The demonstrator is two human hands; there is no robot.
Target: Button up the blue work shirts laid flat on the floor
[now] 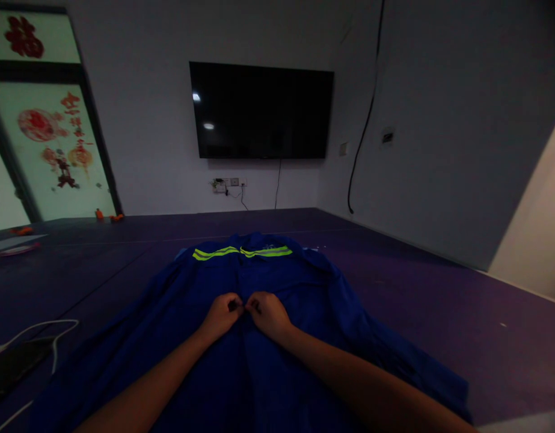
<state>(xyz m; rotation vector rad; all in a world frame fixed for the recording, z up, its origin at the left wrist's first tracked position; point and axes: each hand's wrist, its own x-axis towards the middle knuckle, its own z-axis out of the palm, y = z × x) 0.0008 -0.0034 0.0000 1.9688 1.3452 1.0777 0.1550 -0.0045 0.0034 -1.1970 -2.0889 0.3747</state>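
A blue work jacket with yellow-green reflective strips across its chest lies spread out, its collar end away from me and its sleeves out to both sides. Over the front seam, at mid-chest, my left hand pinches with thumb and forefinger. Close against it, my right hand pinches at the same seam. The fingertips of both hands nearly touch. Whatever small part of the jacket front lies between them is too dark to make out.
The jacket lies on a dark purple surface. At the left edge is a black flat device with a white cable. Small orange objects sit near the glass door. A television hangs on the far wall.
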